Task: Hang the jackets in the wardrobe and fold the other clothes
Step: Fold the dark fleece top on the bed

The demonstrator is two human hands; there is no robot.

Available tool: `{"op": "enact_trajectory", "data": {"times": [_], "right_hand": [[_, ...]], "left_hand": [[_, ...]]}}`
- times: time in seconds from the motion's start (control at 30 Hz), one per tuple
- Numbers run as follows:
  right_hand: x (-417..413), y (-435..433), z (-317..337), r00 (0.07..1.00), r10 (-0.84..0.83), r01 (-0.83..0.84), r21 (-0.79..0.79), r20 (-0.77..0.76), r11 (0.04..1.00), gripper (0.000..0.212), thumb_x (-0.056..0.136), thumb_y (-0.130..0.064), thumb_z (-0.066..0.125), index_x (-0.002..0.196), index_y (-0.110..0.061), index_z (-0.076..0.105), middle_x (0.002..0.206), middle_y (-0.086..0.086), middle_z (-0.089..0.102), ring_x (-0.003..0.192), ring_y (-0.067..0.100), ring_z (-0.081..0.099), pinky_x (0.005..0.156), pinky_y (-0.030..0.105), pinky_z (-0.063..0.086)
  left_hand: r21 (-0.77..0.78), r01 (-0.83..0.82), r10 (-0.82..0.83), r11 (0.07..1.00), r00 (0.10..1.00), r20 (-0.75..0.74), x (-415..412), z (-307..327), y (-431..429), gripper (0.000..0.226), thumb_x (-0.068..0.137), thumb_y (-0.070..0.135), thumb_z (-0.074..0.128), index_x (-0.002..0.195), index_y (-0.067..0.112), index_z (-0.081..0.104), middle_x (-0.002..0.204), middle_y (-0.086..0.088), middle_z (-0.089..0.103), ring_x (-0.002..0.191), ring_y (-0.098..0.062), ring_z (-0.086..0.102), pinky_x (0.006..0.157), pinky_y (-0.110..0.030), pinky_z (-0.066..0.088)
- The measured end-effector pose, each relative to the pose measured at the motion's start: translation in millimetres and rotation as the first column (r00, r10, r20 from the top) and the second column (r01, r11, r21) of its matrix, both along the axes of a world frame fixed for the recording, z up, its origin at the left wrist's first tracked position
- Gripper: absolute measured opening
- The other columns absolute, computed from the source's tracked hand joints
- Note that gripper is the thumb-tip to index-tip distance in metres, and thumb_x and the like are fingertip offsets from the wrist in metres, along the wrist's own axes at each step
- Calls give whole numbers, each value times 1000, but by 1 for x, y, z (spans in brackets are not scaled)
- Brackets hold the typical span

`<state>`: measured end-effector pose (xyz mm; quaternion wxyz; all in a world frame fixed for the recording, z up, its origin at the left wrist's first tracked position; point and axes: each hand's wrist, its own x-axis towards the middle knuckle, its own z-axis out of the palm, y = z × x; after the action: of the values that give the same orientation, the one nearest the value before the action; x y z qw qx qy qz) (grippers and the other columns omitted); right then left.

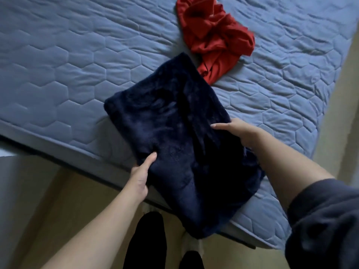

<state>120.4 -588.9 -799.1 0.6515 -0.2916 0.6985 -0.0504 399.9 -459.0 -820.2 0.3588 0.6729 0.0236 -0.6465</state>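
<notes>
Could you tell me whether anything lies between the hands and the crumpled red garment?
Yes: the folded navy fleece, held by the left hand and right hand at the near edge of the bed, lies between them and the red garment. Nothing else visible is in the way.

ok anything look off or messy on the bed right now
The crumpled red fabric garment lies bunched and unfolded on the blue quilted mattress. The folded dark navy fleece garment sits askew, its near end overhanging the mattress edge, with the left hand and right hand gripping its sides.
</notes>
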Motion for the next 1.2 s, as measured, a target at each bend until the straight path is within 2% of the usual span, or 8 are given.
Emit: {"op": "enact_trajectory", "data": {"times": [0.17, 0.33, 0.5, 0.6, 0.77, 0.93, 1.07, 1.2], "right_hand": [[-8, 40, 119, 969, -164, 167, -3, 185, 986, 33, 82, -20, 72, 111, -6, 65, 89, 8, 75, 76, 19, 73, 59, 26, 56], [19, 84, 258, 939, -165, 231, -200, 301, 952, 63, 87, -14, 66, 143, -14, 38, 121, 6, 62, 87, 15, 67, 66, 26, 55], [44, 133, 408, 817, 129, 75, -326, 561, 942, 83, 76, 10, 61, 141, -36, 38, 117, 3, 64, 85, 13, 70, 63, 24, 56], [73, 166, 478, 738, 365, -78, -465, 568, 882, 80, 70, 17, 59, 131, -35, 49, 106, 4, 70, 88, 18, 69, 70, 28, 58], [127, 218, 550, 687, 655, -263, -733, 314, 627, 61, 71, 22, 63, 124, -9, 57, 107, 8, 66, 91, 16, 66, 80, 24, 57], [203, 293, 584, 562, 806, -492, -858, -186, 146, 37, 67, -5, 83, 91, -27, 66, 81, -8, 66, 69, -7, 59, 63, 6, 45], [270, 376, 597, 368, 877, -464, -878, -310, -116, 27, 74, -17, 81, 83, -36, 64, 80, -12, 67, 76, 4, 63, 65, 18, 48], [330, 483, 615, 186, 946, -301, -932, -267, -204, 34, 76, -12, 78, 87, -40, 62, 96, -8, 60, 90, 6, 58, 78, 19, 44]], "left_hand": [[-185, -19, 29, 983, 998, 54, 29, 126, 2, 65, 57, 36, 81, 115, 9, 65, 105, -10, 72, 94, -24, 70, 77, -35, 57], [-448, 84, 28, 890, 971, 239, 49, 284, 43, 80, 55, 42, 85, 125, 18, 56, 120, -8, 66, 107, -22, 65, 84, -34, 54], [-449, 521, -155, 727, 760, 631, 87, 432, 136, 128, 60, 28, 87, 151, 37, -3, 151, 17, 28, 134, 5, 34, 108, -18, 30], [-433, 595, -102, 677, 658, 746, 97, 503, 201, 120, 67, 13, 85, 150, 41, 3, 141, 32, 30, 126, 21, 33, 98, -1, 29], [-356, 522, 66, 775, 493, 868, 131, 589, 320, 82, 69, -1, 81, 136, 31, 45, 123, 13, 61, 112, -2, 58, 99, -19, 41], [-202, 420, 49, 885, 348, 936, 154, 651, 463, 65, 61, 7, 87, 100, 52, 61, 96, 30, 68, 92, 8, 64, 79, -14, 47], [-102, 218, 51, 971, 228, 972, 148, 681, 591, 56, 57, 26, 86, 88, 65, 60, 89, 28, 69, 86, 8, 64, 78, -23, 51], [-125, 5, 124, 992, 110, 986, 121, 703, 721, 49, 64, 25, 83, 93, 58, 62, 87, 30, 68, 82, 11, 62, 70, -18, 48]]}}
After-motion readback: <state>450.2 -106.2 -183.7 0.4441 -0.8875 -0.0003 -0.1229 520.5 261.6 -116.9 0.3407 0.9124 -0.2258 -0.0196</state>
